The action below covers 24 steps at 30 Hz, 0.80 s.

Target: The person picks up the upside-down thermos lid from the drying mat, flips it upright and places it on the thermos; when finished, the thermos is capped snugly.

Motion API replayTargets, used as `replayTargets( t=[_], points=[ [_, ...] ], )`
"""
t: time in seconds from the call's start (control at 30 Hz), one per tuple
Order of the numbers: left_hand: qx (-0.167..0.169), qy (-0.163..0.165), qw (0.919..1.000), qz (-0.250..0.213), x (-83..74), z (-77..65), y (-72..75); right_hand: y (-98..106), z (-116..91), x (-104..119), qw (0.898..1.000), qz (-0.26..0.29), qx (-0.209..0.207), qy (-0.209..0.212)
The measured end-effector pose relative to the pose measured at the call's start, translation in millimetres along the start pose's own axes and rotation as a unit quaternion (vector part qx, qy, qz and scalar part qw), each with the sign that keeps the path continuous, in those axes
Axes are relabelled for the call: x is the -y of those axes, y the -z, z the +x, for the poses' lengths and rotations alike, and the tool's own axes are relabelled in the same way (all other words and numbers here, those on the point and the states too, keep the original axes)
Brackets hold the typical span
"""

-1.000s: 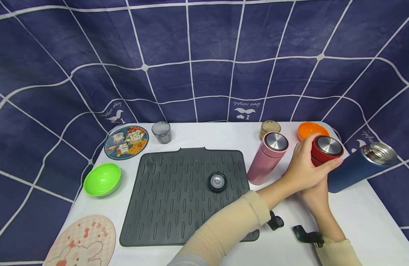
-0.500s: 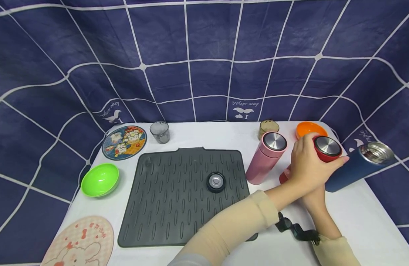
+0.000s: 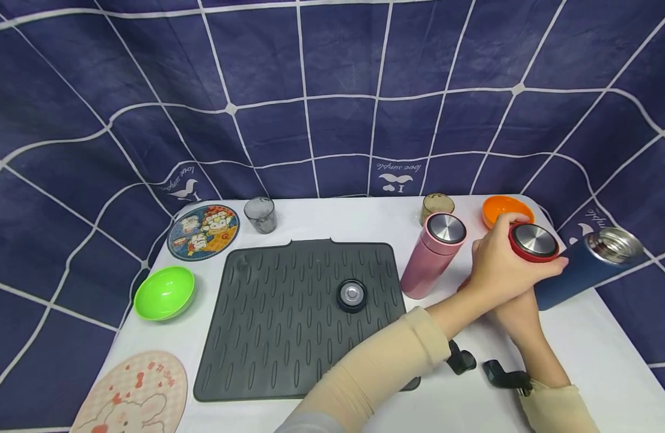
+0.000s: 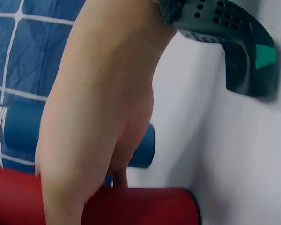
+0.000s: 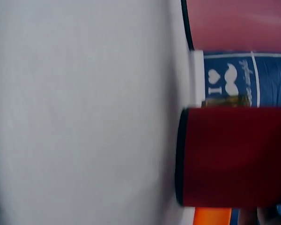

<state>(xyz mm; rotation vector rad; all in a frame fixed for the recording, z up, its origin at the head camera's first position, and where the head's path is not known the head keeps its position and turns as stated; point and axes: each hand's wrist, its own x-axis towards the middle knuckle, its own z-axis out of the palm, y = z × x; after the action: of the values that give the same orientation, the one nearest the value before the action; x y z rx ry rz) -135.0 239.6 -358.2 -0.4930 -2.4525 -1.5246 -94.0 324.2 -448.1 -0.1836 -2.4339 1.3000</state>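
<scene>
Both of my hands are on a red thermos (image 5: 234,157) at the right side of the table. The left hand (image 3: 495,267) grips its silver-topped lid (image 3: 535,240) from above, thumb and fingers on opposite sides. Below it, the right hand (image 3: 515,317) holds the thermos body, largely hidden behind the left hand and wrist. In the left wrist view, the right forearm and hand (image 4: 98,126) cross in front of the red body. Beside the hands stand a pink thermos (image 3: 430,264) on the left and a lidless blue thermos (image 3: 576,273) on the right.
A grey ribbed mat (image 3: 278,337) bears a round black cap (image 3: 352,295). Behind stand a grey glass (image 3: 261,216), an amber glass (image 3: 436,206) and an orange bowl (image 3: 502,207). At left are a green bowl (image 3: 165,293) and two round patterned mats (image 3: 202,231).
The left hand shifts and turns slightly on the lid, staying in contact. The red thermos body, briefly showing beside the left wrist half a second ago, is covered again in the head view.
</scene>
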Motion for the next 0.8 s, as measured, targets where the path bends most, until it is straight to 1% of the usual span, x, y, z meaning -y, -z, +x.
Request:
replayTargets(
  t=[0.1, 0.13, 0.17, 0.23, 0.27, 0.33, 0.43, 0.47, 0.5, 0.53, 0.57, 0.63, 0.7, 0.73, 0.77, 0.8],
  points=[
    [-0.045, -0.002, 0.9989, 0.010, -2.5, -4.8, -5.3, -2.4, -4.4, 3.7, 0.999, 0.018, -0.028, 0.008],
    [-0.055, -0.008, 0.9983, 0.016, -2.7, -5.8, -6.4, -3.1, -5.7, 4.5, 0.999, 0.018, -0.039, 0.014],
    [-0.059, -0.015, 0.9979, 0.022, -2.8, -6.2, -6.7, -3.4, -6.8, 5.7, 0.999, 0.014, -0.048, 0.018],
    [-0.055, -0.029, 0.9974, 0.036, -2.1, -5.4, -5.9, -3.9, -7.0, 5.8, 0.998, -0.002, -0.057, 0.026],
    [-0.046, -0.036, 0.9975, 0.039, -1.7, -4.1, -4.5, -3.7, -6.0, 4.5, 0.998, -0.006, -0.057, 0.027],
    [-0.012, -0.040, 0.9980, 0.048, -1.3, 0.1, -0.3, -3.2, -3.2, 2.9, 0.998, -0.021, -0.054, 0.016],
    [0.056, -0.023, 0.9971, 0.046, -1.2, 7.0, 6.1, -3.0, 0.1, 0.3, 0.999, -0.007, -0.040, -0.022],
    [0.073, -0.016, 0.9964, 0.041, -1.3, 8.2, 7.7, -3.3, 0.5, -0.1, 0.999, 0.003, -0.038, -0.032],
    [0.079, -0.008, 0.9960, 0.040, -1.5, 8.2, 8.2, -3.7, 0.2, 0.8, 0.998, 0.006, -0.038, -0.040],
    [0.074, -0.003, 0.9967, 0.034, -1.6, 7.1, 7.7, -4.3, -0.4, 0.8, 0.998, 0.015, -0.039, -0.039],
    [0.058, 0.000, 0.9979, 0.029, -1.9, 5.1, 6.5, -4.9, -1.2, 0.5, 0.999, 0.016, -0.042, -0.031],
    [0.005, -0.003, 0.9995, 0.032, -3.5, -0.1, 2.9, -6.9, -3.4, -0.1, 0.998, 0.022, -0.051, -0.004],
    [-0.053, -0.008, 0.9976, 0.043, -5.3, -5.8, -0.2, -8.8, -6.5, -0.5, 0.998, 0.018, -0.060, 0.029],
    [-0.073, -0.013, 0.9960, 0.049, -6.4, -7.7, -1.9, -8.4, -7.8, -1.5, 0.997, 0.016, -0.062, 0.039],
    [-0.083, -0.019, 0.9948, 0.056, -7.3, -8.6, -2.6, -8.0, -8.5, -2.0, 0.997, 0.008, -0.063, 0.044],
    [-0.083, -0.027, 0.9942, 0.062, -7.6, -8.4, -2.6, -7.6, -8.7, -2.2, 0.997, 0.004, -0.064, 0.044]
  ],
)
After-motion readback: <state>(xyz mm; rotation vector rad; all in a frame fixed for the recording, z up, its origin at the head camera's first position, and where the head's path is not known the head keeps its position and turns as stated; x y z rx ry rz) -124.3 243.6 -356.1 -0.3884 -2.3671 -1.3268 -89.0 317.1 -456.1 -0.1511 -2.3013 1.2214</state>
